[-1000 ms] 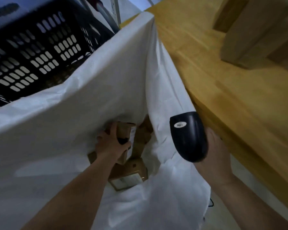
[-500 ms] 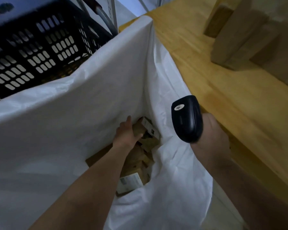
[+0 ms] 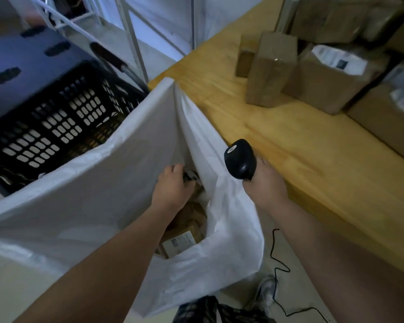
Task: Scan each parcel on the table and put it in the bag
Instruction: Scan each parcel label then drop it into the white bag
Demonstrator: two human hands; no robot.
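Note:
A large white bag (image 3: 98, 183) hangs open beside the wooden table (image 3: 301, 159). Several brown parcels (image 3: 184, 237) lie at its bottom, one with a white label facing up. My left hand (image 3: 173, 186) is inside the bag's mouth above them, fingers loosely bent and holding nothing. Just past its fingertips sits a parcel with a label (image 3: 190, 176). My right hand (image 3: 266, 186) grips a black barcode scanner (image 3: 240, 159) at the table's near edge, right of the bag. More cardboard parcels (image 3: 271, 71) stand on the table at the far right.
A black plastic crate (image 3: 44, 117) stands behind the bag on the left. The scanner's black cable (image 3: 276, 259) trails across the floor by my shoe (image 3: 266, 292). A labelled box (image 3: 331, 75) and a bigger box (image 3: 387, 120) crowd the table's right side.
My left hand let go of the parcel it carried into the bag and has risen toward the bag's mouth. My right hand with the scanner shifted up toward the table edge.

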